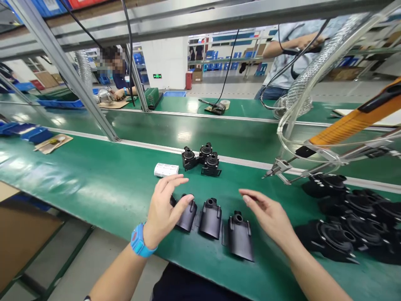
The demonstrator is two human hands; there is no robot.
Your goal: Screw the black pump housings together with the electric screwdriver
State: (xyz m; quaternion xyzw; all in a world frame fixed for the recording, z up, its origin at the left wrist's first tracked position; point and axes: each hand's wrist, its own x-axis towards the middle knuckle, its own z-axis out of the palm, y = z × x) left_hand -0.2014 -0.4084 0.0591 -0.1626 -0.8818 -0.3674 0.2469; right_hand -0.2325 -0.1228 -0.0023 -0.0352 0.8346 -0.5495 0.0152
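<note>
On the green mat of the bench (94, 184) lie three matte black plastic housings, flared like small scoops with round necks: the left housing (187, 215), the middle housing (210, 217) and the right housing (239, 236). Behind them stands a cluster of three knobbly black pump parts (202, 159) (beside a small white label roll (166, 169)). The left hand (164, 211), fingers loosely spread, thumb touching the left housing, holds nothing. The right hand (271, 217) hovers palm-down, fingers slack and empty, just right of the right housing.

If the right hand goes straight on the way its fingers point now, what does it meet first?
The right hand points left, above the belt. Likely first in line is the middle black flat part, or the left hand if it stays high; depth is unclear.
</note>
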